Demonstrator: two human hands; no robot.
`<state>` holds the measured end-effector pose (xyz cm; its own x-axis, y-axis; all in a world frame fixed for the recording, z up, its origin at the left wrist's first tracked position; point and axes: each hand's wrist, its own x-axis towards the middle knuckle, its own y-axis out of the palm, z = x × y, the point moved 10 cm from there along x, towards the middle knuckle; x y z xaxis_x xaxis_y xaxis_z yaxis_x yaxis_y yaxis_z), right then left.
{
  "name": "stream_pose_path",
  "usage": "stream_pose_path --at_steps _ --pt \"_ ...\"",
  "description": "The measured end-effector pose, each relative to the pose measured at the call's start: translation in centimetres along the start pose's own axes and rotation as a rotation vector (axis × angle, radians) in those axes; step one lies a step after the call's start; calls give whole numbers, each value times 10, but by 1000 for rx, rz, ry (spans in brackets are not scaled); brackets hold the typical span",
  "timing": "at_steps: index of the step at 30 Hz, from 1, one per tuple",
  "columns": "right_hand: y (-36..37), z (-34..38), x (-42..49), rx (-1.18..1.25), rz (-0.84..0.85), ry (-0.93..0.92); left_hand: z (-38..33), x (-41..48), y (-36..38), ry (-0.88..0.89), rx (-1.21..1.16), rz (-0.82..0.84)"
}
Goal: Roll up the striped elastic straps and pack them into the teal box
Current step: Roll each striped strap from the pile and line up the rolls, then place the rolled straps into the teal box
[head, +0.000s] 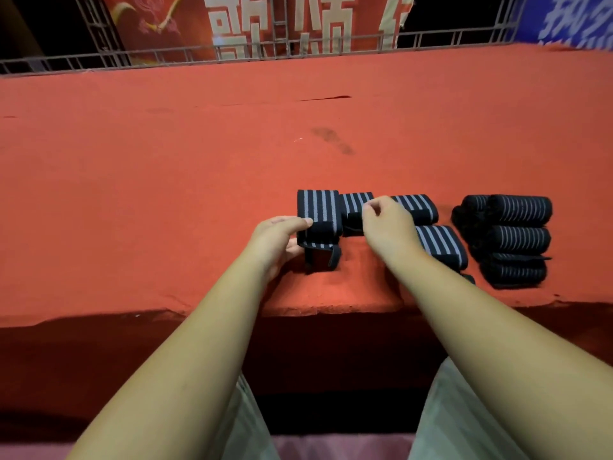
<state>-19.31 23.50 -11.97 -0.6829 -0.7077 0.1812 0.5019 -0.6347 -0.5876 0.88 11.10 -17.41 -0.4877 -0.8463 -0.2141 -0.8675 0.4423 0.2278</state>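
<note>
red table [166,194]: straps sit near its front edge, teal box not in view.
rolled straps [517,240]: piled at the right (done, i'd say).
loose straps [441,244]: flat beside them.
left hand [278,240]: thumb over, fingers under the leftmost strap [318,210], gripping it.
right hand [386,224]: curled over the middle strap [356,200]; pinching or not, can't tell.
step: rolling, i reckon; next wants a tight first turn.
</note>
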Motion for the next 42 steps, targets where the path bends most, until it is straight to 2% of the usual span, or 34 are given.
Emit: stream_pose_path --at_steps 3,8,14,29,35,38,42 --pt "-1 4 32 -126 -22 36 -11 21 -2 11 -6 -12" --pt "31 -11 59 -363 153 213 6 52 -16 -22 20 -60" --pt "51 -24 72 -414 237 303 19 69 -29 -4 -39 -77" --pt "47 -19 46 -38 183 213 21 66 -29 -1 -8 -42" --pt "45 -17 55 124 185 291 10 66 -28 -48 -14 -30" --pt "57 -13 68 193 216 310 -8 77 -34 3 27 -52" --pt "85 -13 97 226 256 320 -13 106 -46 -19 37 -63"
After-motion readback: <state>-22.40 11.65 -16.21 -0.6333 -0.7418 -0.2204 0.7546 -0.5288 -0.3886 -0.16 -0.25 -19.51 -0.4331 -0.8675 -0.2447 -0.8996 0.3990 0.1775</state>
